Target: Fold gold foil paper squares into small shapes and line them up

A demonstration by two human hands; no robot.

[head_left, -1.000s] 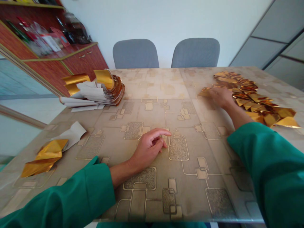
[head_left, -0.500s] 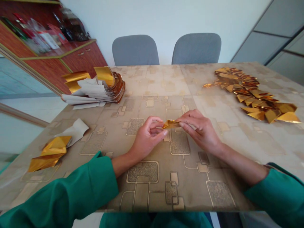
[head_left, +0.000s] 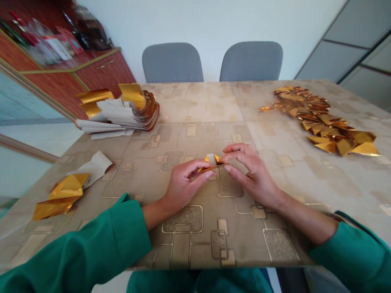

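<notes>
A small folded piece of gold foil paper [head_left: 217, 162], its pale inner side partly showing, is held above the middle of the table's near half. My left hand [head_left: 190, 179] pinches its left end between thumb and fingers. At the right end, the thumb and fingertips of my right hand [head_left: 249, 169] close on the paper's edge. Two or so creased gold sheets [head_left: 65, 193] lie at the left, beside a pale paper piece [head_left: 97, 166]. Farther right spreads a long heap of folded gold pieces [head_left: 325, 122].
A curled stack of gold and white sheets [head_left: 125, 114] sits at the table's back left. Two grey chairs [head_left: 172, 61] stand behind the patterned tablecloth [head_left: 195, 103]. A reddish cabinet [head_left: 104, 75] holding bottles is at the upper left.
The folded gold paper has been turned and opened a little, so its pale inside shows. My left fingers have closed farther over its left end, and the right fingers have shifted along its edge.
</notes>
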